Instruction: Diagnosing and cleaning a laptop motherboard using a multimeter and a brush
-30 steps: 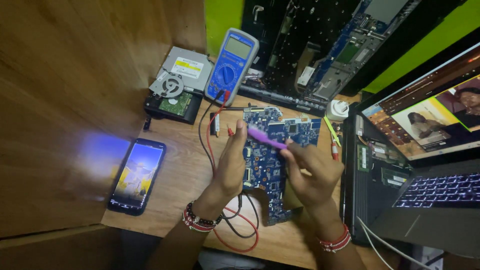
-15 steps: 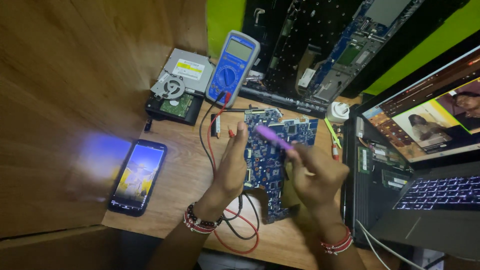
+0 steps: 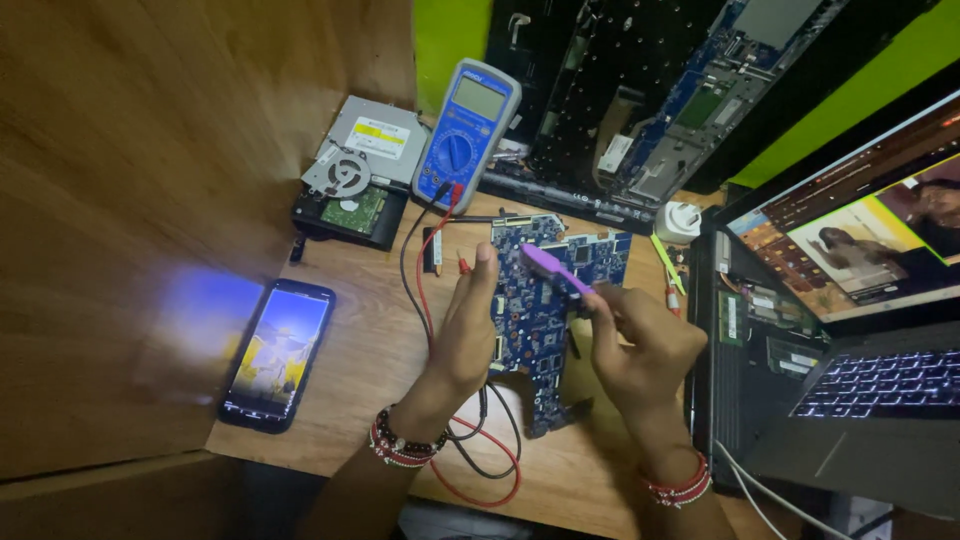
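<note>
A blue circuit board (image 3: 545, 310) lies on the wooden desk (image 3: 380, 330) in front of me. My left hand (image 3: 466, 325) grips the board's left edge, thumb up by its top corner. My right hand (image 3: 640, 345) holds a purple brush-like tool (image 3: 552, 268) whose head rests over the upper middle of the board. A blue multimeter (image 3: 466, 134) leans at the back, and its red and black leads (image 3: 480, 460) run down the desk and loop under my left wrist.
A lit phone (image 3: 279, 353) lies at the left. A drive and a fan (image 3: 355, 185) sit behind it. An open laptop (image 3: 860, 300) with a bright screen fills the right. Opened laptop chassis and keyboards (image 3: 640, 110) lean at the back. A wooden wall rises on the left.
My right hand has shifted the purple tool a little down and right across the board, then back toward the board's upper middle. My left hand keeps its hold.
</note>
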